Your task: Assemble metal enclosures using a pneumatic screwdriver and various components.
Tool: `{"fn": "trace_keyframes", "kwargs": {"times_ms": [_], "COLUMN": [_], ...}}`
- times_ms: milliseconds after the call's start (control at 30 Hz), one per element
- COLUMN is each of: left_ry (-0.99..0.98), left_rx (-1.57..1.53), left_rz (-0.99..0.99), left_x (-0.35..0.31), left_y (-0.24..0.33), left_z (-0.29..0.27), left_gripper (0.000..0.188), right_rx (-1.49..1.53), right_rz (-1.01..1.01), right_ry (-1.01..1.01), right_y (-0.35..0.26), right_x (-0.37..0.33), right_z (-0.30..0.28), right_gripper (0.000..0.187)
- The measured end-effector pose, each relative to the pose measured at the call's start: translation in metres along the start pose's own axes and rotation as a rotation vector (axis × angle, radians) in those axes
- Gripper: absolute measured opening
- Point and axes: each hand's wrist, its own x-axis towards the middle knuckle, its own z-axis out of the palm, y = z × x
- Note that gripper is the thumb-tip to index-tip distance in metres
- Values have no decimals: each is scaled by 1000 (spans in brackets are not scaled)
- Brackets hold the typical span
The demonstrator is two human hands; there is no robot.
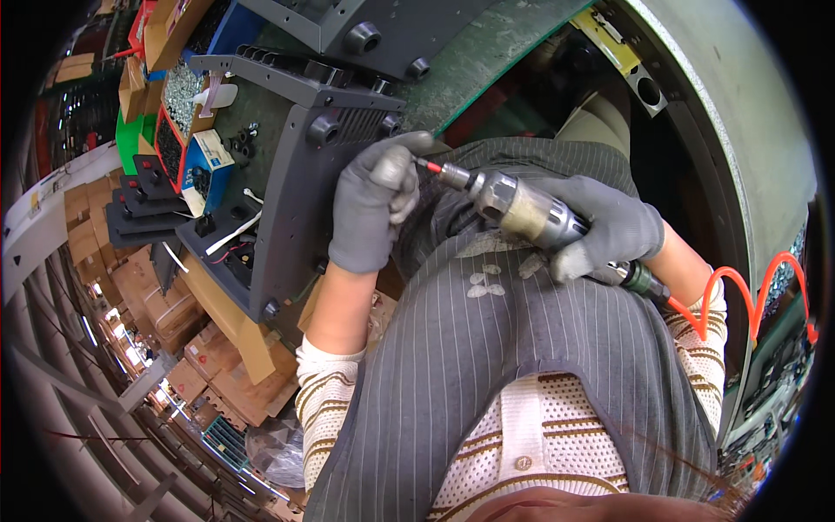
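Note:
A pneumatic screwdriver (522, 207) lies in the grip of my right hand (614, 224), which wears a grey glove. Its bit points left, toward my other hand, and a red coiled air hose (711, 287) runs from its rear end. My left hand (376, 207), gloved too, is closed with its fingers curled right at the bit's tip. Whatever those fingers pinch, if anything, is too small or hidden to make out. Just left of that hand stands a dark grey metal casing (300, 187) with round black feet (323, 130) on its side.
Another dark casing (383, 22) sits farther back on the green bench (474, 78). At the left are a bin of small screws (183, 97), a blue box (207, 170) and dark switch panels (139, 207). Cardboard boxes (222, 361) are stacked beyond. A curved pale edge (696, 83) borders the right.

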Motion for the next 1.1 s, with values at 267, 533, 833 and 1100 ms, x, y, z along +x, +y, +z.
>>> {"fn": "trace_keyframes", "kwargs": {"times_ms": [267,533,833,1100], "left_ry": [292,-21,-143,-135], "left_rx": [1468,1424,1358,1352], "left_rz": [487,-41,-79,-120], "left_x": [-56,-4,0,1], "left_y": [92,126,129,128], "left_z": [16,-9,-18,-22], "left_gripper": [41,36,23,25], "right_rx": [-220,-57,-115,-128], "right_rz": [8,21,27,74], "right_ry": [209,199,224,242], "right_y": [3,0,-9,-12], "right_x": [18,28,29,30], "right_z": [6,14,18,20], "right_gripper": [53,51,46,48]}}
